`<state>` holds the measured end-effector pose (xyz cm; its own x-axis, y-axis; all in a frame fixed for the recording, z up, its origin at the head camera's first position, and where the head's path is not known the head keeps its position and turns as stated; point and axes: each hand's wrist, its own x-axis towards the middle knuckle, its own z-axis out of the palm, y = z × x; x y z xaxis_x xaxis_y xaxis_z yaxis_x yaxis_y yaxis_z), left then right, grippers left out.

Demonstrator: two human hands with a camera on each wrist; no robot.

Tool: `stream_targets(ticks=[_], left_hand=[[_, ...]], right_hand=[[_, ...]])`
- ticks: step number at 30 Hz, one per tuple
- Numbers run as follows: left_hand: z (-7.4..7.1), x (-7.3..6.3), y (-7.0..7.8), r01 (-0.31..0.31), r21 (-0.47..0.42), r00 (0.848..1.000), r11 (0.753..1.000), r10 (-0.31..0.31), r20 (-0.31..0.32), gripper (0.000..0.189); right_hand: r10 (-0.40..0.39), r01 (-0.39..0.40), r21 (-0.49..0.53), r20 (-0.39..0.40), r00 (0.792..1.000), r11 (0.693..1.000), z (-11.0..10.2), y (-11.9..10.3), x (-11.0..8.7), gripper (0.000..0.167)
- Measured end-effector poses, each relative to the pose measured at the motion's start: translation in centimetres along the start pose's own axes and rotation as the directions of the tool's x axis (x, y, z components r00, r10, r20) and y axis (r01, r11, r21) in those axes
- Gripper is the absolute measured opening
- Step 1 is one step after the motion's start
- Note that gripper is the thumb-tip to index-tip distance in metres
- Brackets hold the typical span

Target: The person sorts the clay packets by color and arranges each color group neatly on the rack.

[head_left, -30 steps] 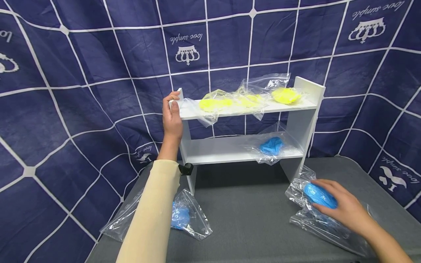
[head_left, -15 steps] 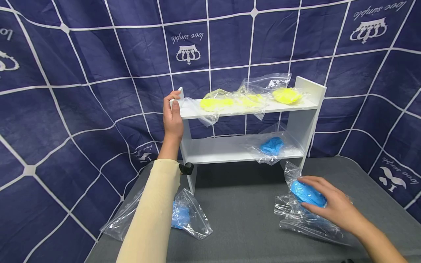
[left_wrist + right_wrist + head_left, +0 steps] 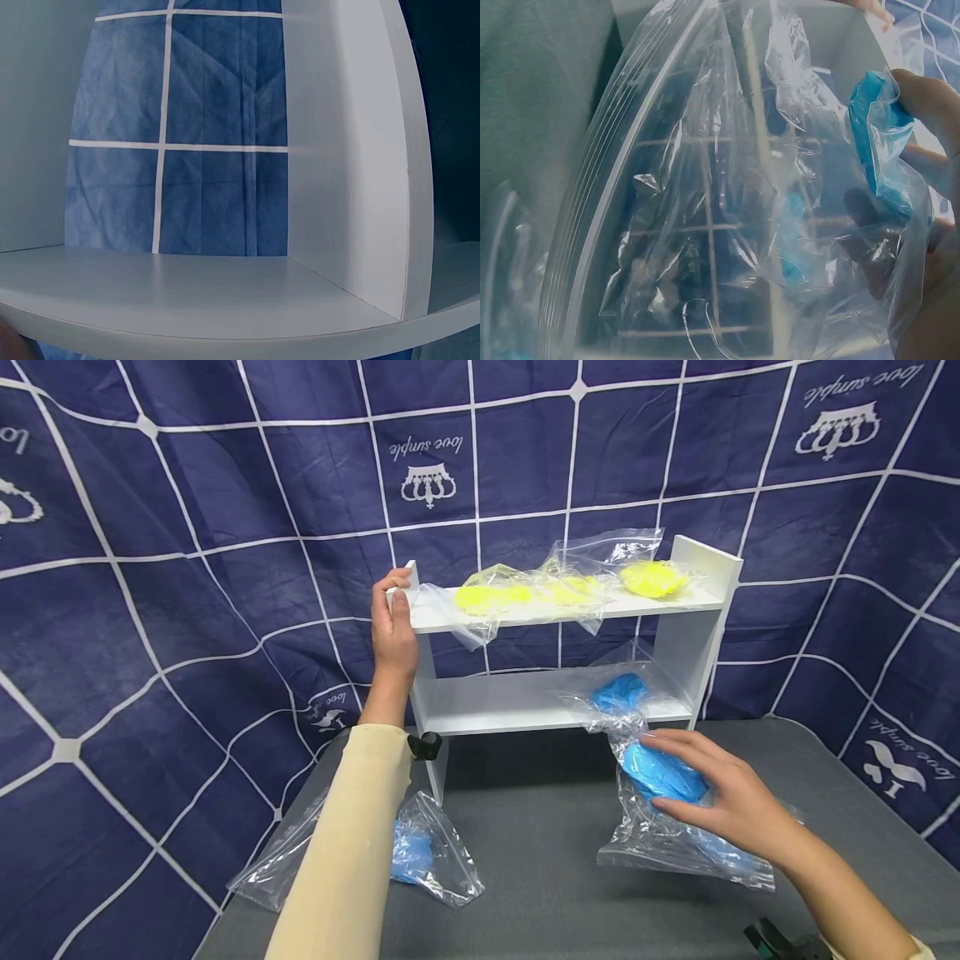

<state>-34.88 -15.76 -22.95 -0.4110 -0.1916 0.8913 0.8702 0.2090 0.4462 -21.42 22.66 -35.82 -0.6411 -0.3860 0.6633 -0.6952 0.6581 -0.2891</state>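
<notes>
My left hand [image 3: 393,639] grips the upper left end of a white two-tier shelf [image 3: 487,702], thumb in front. In the left wrist view, white boards [image 3: 187,292] fill the near part and only a sliver of the hand shows. My right hand [image 3: 735,797] pinches a clear zip bag [image 3: 663,774] with a crumpled blue film-like bundle inside, between thumb and fingers. This bag is in front of the right part of the lower tier, its loose plastic hanging below. Another bagged blue bundle [image 3: 620,692] lies on the lower tier, just beyond it.
Several bagged yellow bundles [image 3: 652,578] lie along the top tier. On the grey table [image 3: 540,852], a clear bag with a blue bundle [image 3: 412,853] lies at the left, partly behind the left sleeve. Navy cloth [image 3: 517,452] with white lines hangs behind the shelf.
The right hand has carried the blue bundle in its zip bag leftward and up, from the table's right side toward the lower tier. The left hand stays on the shelf.
</notes>
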Motion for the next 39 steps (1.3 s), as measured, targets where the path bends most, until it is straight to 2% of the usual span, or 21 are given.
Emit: stream_targets(ticks=[6,15,21,27,35,39], left_hand=[[0.1,0.0,0.0,0.003,0.002,1.0,1.0,-0.003,0.01,0.022],[-0.2,0.1,-0.1,0.0,0.021,1.0,1.0,0.0,0.004,0.02],[-0.4,0.0,-0.1,0.003,0.013,1.0,1.0,-0.004,0.005,0.022],[-0.1,-0.1,0.0,0.011,0.002,1.0,1.0,-0.011,0.01,0.02],[0.0,0.0,-0.1,-0.005,0.001,1.0,1.0,0.005,0.006,0.021],[0.0,0.0,-0.2,-0.003,0.004,1.0,1.0,0.003,0.006,0.021]], right_hand=[[-0.022,0.021,-0.009,-0.027,0.999,1.0,0.5,-0.3,2.6,0.075],[0.068,-0.069,0.04,0.026,0.997,0.997,1.8,-0.7,8.9,0.062],[0.124,-0.126,0.018,0.05,0.991,0.992,3.5,0.0,12.1,0.062],[0.237,-0.237,-0.004,0.074,0.969,0.971,4.9,1.1,13.8,0.063],[0.298,-0.297,-0.027,0.118,0.947,0.954,6.2,2.5,14.9,0.064],[0.33,-0.321,-0.078,0.166,0.929,0.944,6.9,3.2,15.0,0.067]])
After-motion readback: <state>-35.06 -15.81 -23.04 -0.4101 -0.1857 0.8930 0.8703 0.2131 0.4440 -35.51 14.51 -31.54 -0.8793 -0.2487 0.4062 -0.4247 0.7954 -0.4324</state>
